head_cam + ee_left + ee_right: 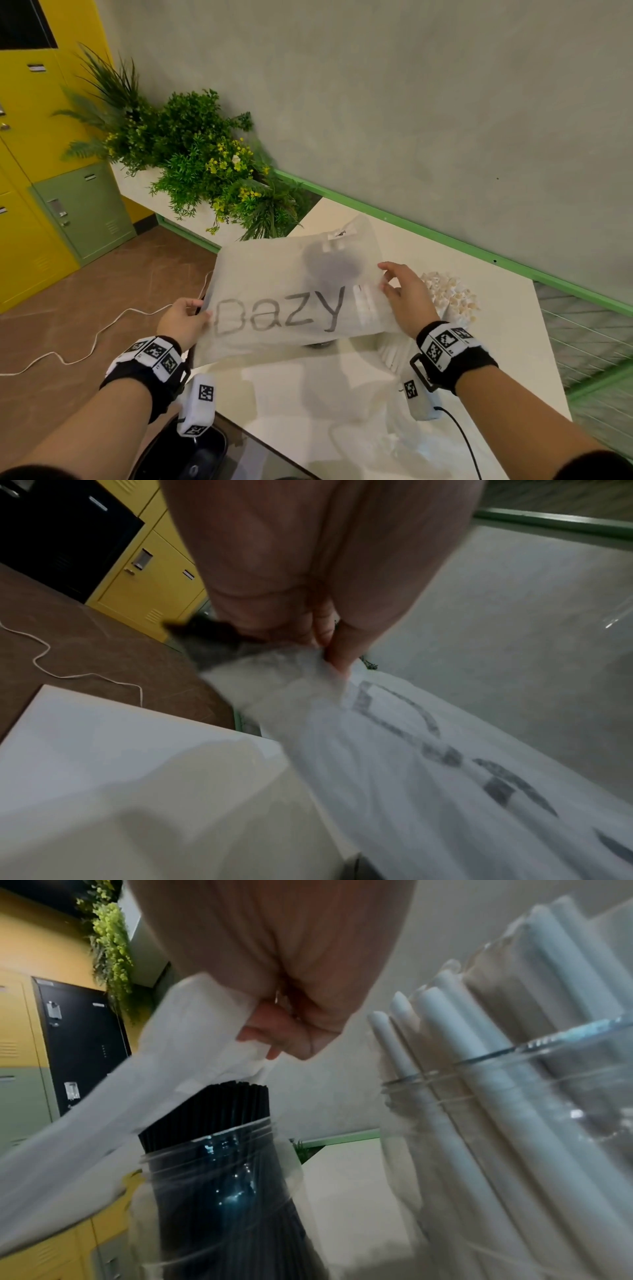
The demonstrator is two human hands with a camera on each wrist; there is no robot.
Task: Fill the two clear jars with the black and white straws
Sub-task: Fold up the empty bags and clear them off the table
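Observation:
Both hands hold a frosted white plastic bag (291, 301) printed "Dazy" stretched out above the table. My left hand (186, 317) pinches its left edge, and the left wrist view shows that hand (329, 653) with thumb and fingers closed on the bag (428, 764). My right hand (399, 294) pinches the right edge, seen in the right wrist view as hand (274, 1037) gripping crumpled bag (164, 1074). Below stand a clear jar (219, 1191) full of black straws (236, 1104) and a clear jar (548, 1123) full of white straws (462, 1042). White straws (448, 298) show right of the bag; the black ones are a dark shadow behind it.
The white table (342, 411) runs to a grey wall with a green rail (445, 240). A planter of green plants (191, 154) stands at the back left. Yellow and green lockers (44, 205) line the left side. A white cord (85, 346) lies on the brown floor.

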